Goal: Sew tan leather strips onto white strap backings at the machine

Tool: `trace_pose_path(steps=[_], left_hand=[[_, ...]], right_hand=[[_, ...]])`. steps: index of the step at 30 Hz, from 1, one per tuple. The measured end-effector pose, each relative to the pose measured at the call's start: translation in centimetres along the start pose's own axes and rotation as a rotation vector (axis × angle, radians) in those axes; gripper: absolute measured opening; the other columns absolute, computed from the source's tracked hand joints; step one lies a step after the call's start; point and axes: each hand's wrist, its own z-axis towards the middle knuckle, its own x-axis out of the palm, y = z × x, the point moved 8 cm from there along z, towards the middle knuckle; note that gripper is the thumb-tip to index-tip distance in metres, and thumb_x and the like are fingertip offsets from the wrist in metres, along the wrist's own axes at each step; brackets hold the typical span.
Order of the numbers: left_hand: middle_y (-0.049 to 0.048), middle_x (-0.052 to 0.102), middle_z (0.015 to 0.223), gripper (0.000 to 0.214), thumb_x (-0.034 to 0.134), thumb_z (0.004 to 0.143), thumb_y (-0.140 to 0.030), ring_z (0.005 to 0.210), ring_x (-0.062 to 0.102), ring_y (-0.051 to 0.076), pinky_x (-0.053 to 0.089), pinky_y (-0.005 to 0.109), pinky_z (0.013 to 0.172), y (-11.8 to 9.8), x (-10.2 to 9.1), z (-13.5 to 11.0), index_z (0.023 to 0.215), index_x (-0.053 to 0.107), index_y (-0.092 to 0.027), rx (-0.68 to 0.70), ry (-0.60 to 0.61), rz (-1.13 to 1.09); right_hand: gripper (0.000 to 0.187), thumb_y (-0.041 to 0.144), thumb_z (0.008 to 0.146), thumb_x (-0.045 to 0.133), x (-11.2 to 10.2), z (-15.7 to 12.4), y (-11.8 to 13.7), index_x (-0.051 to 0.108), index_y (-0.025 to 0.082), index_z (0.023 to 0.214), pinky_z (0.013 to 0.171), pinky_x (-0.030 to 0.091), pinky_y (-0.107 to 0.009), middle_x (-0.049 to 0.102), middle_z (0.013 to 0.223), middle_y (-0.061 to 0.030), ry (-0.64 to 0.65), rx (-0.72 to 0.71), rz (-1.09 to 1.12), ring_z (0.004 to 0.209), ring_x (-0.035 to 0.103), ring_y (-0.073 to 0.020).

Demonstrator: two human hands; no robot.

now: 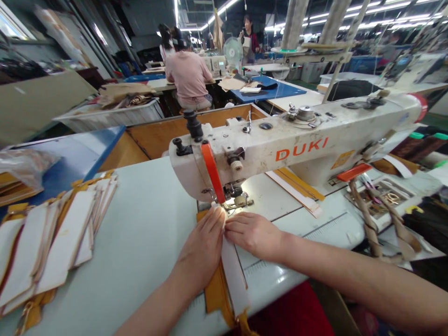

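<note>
A long white strip backed with mustard-yellow material lies on the pale sewing table, running from the table's front edge up under the needle of a white sewing machine. My left hand rests flat on the strip's left side, fingers stretched toward the presser foot. My right hand lies on the strip's right side, fingertips pressed on it just before the needle. Both hands almost touch each other.
A fanned stack of similar white and yellow pieces lies at the left. More strips sit behind the machine arm. A tray of small parts and twisted cords are at the right. Other people work at tables behind.
</note>
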Motion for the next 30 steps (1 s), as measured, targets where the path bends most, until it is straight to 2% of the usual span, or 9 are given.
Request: trace_pose_path(steps=[4,8,11,16,19,21,23,25,30], left_hand=[[0.022,0.056,0.131,0.039,0.033,0.094,-0.015,0.126,0.05,0.028,0.051,0.045,0.096,-1.7,-1.4,-2.4,0.128,0.048,-0.003,-0.07,-0.021,-0.029],[0.016,0.061,0.128,0.035,0.045,0.091,-0.02,0.122,0.054,0.024,0.051,0.036,0.096,-5.1,-3.8,-5.2,0.123,0.055,-0.009,0.072,-0.055,-0.081],[0.0104,0.067,0.118,0.029,0.051,0.089,-0.025,0.113,0.06,0.022,0.052,0.03,0.09,-6.9,-4.3,-6.6,0.112,0.064,-0.015,0.181,-0.053,-0.098],[0.0039,0.073,0.105,0.033,0.036,0.093,-0.016,0.106,0.064,0.018,0.049,0.026,0.092,-6.9,-5.2,-7.2,0.1,0.068,-0.019,0.166,-0.217,-0.143],[0.0042,0.072,0.11,0.036,0.036,0.091,-0.009,0.109,0.063,0.016,0.047,0.023,0.096,-7.6,-4.8,-7.4,0.106,0.066,-0.018,0.299,-0.104,-0.105],[0.0048,0.07,0.114,0.037,0.036,0.09,-0.007,0.114,0.061,0.016,0.045,0.023,0.1,-7.7,-4.4,-7.9,0.112,0.064,-0.018,0.333,-0.066,-0.091],[0.0046,0.07,0.115,0.038,0.035,0.09,-0.007,0.119,0.057,0.016,0.041,0.026,0.105,-7.2,-4.5,-8.4,0.113,0.063,-0.018,0.265,-0.148,-0.118],[0.0045,0.069,0.117,0.039,0.034,0.09,-0.008,0.122,0.055,0.017,0.038,0.027,0.108,-7.0,-4.0,-9.0,0.114,0.063,-0.019,0.231,-0.17,-0.129],[0.0056,0.069,0.117,0.04,0.032,0.091,-0.008,0.119,0.058,0.018,0.042,0.027,0.104,-7.6,-3.6,-9.0,0.11,0.066,-0.017,0.316,-0.119,-0.052]], right_hand=[[0.021,0.017,0.097,0.045,-1.2,-2.0,0.8,0.06,0.009,0.109,0.093,0.048,-0.034,0.065,0.115,-0.0125,0.011,0.08,0.036,0.107,0.057,-0.02],[0.026,0.018,0.098,0.042,-2.1,-5.0,2.7,0.057,0.01,0.117,0.095,0.047,-0.034,0.064,0.115,-0.0113,0.01,0.131,0.144,0.111,0.055,-0.0194],[0.024,0.018,0.096,0.043,-2.5,-6.2,4.1,0.059,0.01,0.113,0.095,0.046,-0.034,0.066,0.108,-0.0112,-0.004,0.111,0.209,0.111,0.055,-0.0199],[0.02,0.017,0.093,0.045,-2.8,-6.2,4.8,0.063,0.011,0.101,0.093,0.047,-0.033,0.067,0.098,-0.0097,-0.027,0.079,0.232,0.106,0.056,-0.0201],[0.022,0.018,0.093,0.043,-2.8,-6.1,4.8,0.063,0.011,0.099,0.092,0.047,-0.032,0.066,0.096,-0.0094,-0.013,0.061,0.227,0.103,0.056,-0.0204],[0.023,0.019,0.094,0.042,-2.6,-6.1,4.8,0.063,0.011,0.099,0.092,0.046,-0.032,0.065,0.097,-0.0094,0.014,0.061,0.225,0.103,0.055,-0.0202],[0.022,0.019,0.094,0.042,-2.4,-6.2,4.8,0.062,0.012,0.1,0.093,0.046,-0.032,0.065,0.098,-0.0092,0.031,0.066,0.225,0.104,0.055,-0.0201],[0.02,0.019,0.094,0.044,-2.4,-6.2,4.8,0.062,0.013,0.101,0.093,0.046,-0.032,0.064,0.098,-0.0092,0.036,0.069,0.225,0.105,0.054,-0.0199],[0.02,0.019,0.093,0.044,-2.4,-6.2,4.8,0.061,0.012,0.102,0.092,0.046,-0.032,0.064,0.097,-0.0092,0.032,0.064,0.228,0.103,0.054,-0.0195]])
